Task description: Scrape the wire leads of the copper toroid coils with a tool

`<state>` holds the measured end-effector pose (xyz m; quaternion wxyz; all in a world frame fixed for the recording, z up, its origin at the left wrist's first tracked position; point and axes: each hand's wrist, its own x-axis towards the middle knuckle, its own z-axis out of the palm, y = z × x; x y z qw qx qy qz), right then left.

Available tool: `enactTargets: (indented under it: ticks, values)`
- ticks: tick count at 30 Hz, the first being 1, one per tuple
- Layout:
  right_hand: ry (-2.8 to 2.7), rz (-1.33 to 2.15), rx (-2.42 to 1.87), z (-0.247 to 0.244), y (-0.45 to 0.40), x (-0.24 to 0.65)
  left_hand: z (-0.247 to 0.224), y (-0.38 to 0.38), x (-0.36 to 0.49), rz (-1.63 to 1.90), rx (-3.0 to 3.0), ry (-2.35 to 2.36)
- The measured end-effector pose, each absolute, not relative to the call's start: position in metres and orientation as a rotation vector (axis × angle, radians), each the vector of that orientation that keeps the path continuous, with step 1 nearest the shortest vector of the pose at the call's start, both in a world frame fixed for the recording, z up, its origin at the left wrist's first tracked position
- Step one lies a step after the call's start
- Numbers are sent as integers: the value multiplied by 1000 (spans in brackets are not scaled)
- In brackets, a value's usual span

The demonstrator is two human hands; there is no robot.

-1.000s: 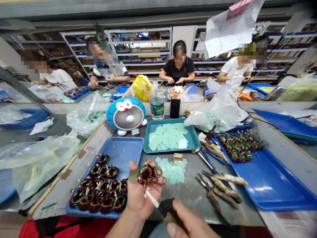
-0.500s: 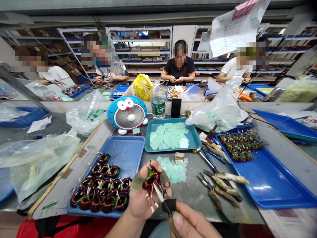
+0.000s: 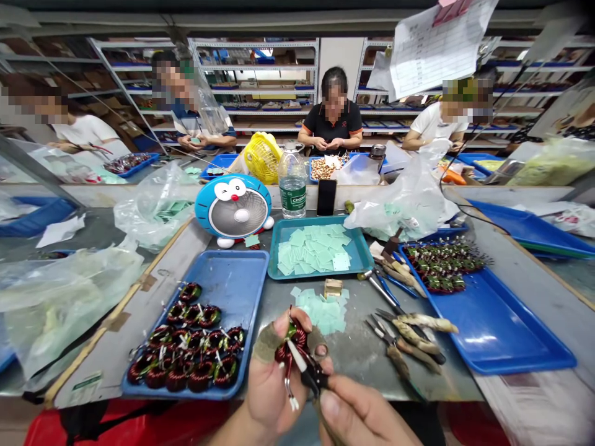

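My left hand [image 3: 274, 378], with cloth covers on some fingers, is closed round a copper-wound coil [image 3: 295, 347] at the bottom centre. White-tipped wire leads hang down from the coil. My right hand [image 3: 357, 406] grips a tool with a pale pointed blade [image 3: 296, 356] and a dark handle [image 3: 320, 406]. The blade lies against the coil's front, its tip near the green part at the top. Behind my hands, light green sheets [image 3: 320, 310] are spread on the table beside a small block [image 3: 333, 288].
More coils [image 3: 202, 375] stand in a blue tray [image 3: 232, 266] at left. Cutting tools [image 3: 409, 347] lie at right, near another blue tray [image 3: 515, 334]. A teal tray [image 3: 367, 263], fan [image 3: 233, 207] and bottle [image 3: 292, 189] stand behind. Several people sit opposite.
The coil has turned in my left hand, and its leads now hang closer together. The blade points higher across it. The whole view has shifted slightly.
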<state>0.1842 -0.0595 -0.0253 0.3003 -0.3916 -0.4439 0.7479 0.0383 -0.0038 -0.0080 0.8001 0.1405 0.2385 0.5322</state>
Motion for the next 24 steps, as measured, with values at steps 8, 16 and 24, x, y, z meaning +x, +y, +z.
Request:
enactTargets:
  ticks: [8, 16, 24]
  values:
    - [-1664, 1738, -1035, -4, -48, 224, -9, 14, 27, 1148, 285, 583]
    - [-1880, 370, -2103, -62, 26, 365, -21, 26, -14, 1133, 377, 757]
    - [-2181, 378, -1928, -110, 76, 310, -29, 9, -2, 1019, 350, 492]
